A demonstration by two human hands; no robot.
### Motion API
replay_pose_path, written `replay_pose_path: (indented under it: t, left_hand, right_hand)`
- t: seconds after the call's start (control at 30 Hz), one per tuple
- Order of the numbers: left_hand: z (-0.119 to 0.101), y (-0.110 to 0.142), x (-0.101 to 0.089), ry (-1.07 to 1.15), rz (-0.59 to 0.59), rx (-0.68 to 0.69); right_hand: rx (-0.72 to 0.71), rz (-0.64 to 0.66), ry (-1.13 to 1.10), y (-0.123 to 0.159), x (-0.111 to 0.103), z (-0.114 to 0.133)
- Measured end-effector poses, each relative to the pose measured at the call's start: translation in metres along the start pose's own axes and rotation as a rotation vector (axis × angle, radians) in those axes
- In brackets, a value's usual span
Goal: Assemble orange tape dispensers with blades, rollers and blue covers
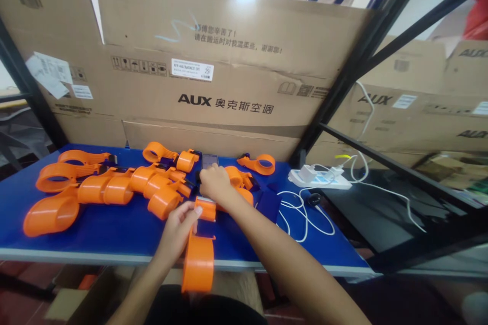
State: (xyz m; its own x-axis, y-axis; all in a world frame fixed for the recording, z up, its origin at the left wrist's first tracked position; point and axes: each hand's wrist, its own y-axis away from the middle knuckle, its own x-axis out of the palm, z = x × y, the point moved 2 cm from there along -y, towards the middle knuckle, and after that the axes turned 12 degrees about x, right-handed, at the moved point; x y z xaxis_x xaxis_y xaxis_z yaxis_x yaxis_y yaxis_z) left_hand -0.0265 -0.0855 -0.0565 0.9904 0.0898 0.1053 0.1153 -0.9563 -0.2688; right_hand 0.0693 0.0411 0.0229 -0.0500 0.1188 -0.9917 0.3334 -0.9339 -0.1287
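My left hand (180,223) is closed around the upper end of an orange tape dispenser (199,264), whose wide ring hangs down past the table's front edge. Just above it, my right hand (215,182) is curled near the dispenser's head, and what its fingers grip is hidden. Behind that hand, a phone or small dark screen (209,160) lies on the table. Partly covered by my right hand and forearm are more orange dispensers (234,175). To the left, several dispensers (118,187) lie bunched together, some with dark end pieces.
The blue tabletop (125,231) is backed by a large cardboard panel (229,81). On the right, a white power strip (320,179) has plugs and looped white cables (305,223). A lone dispenser (263,164) sits near the back. Black metal frame posts (343,86) stand at the right.
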Motion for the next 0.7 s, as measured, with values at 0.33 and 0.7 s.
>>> replay_pose_path:
  t: [0.33,0.7]
  left_hand:
    - [0.001,0.0,0.0,0.011,-0.005,0.001]
    - [0.003,0.0,-0.001,0.03,-0.04,0.017]
  right_hand:
    - [-0.095,-0.014,-0.003,-0.006,0.009,0.006]
    - [-0.203,-0.289,-0.413,0.034,-0.055,-0.029]
